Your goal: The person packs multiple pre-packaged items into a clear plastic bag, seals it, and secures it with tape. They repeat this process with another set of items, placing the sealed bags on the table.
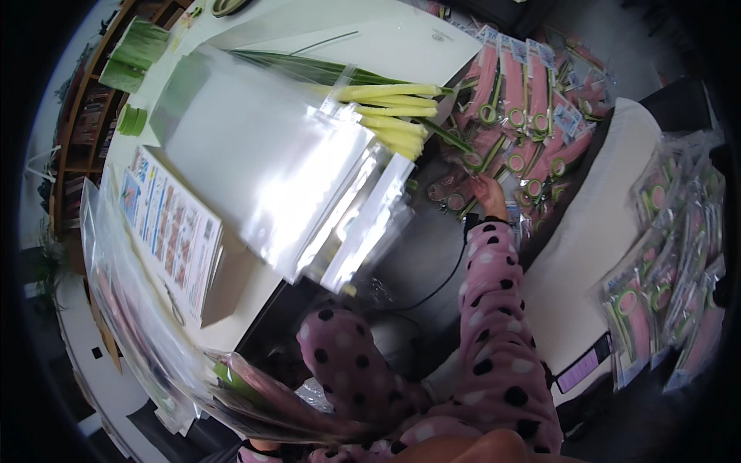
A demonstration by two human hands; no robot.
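Note:
My right hand (491, 195) reaches out to a pile of clear packets (517, 118) holding pink chenille stems, green stems and rolls of green tape. Its fingers touch the near side of the pile; whether they grip a packet cannot be told. Only a sliver of my left hand (265, 444) shows at the bottom edge, beside a clear packet with pink and green contents (260, 385); its fingers are hidden. On the white table before me lie a stack of clear plastic bags (255, 156), yellow chenille stems (399, 110) and long green stems (312, 65).
A stack of printed sheets (173, 237) and long clear bags (124, 289) are on the left. Green tape rolls (132, 120) and a green bundle (134, 55) stand farther back. On the right are a pale seat (584, 214), a phone (583, 363) and more packets (671, 278).

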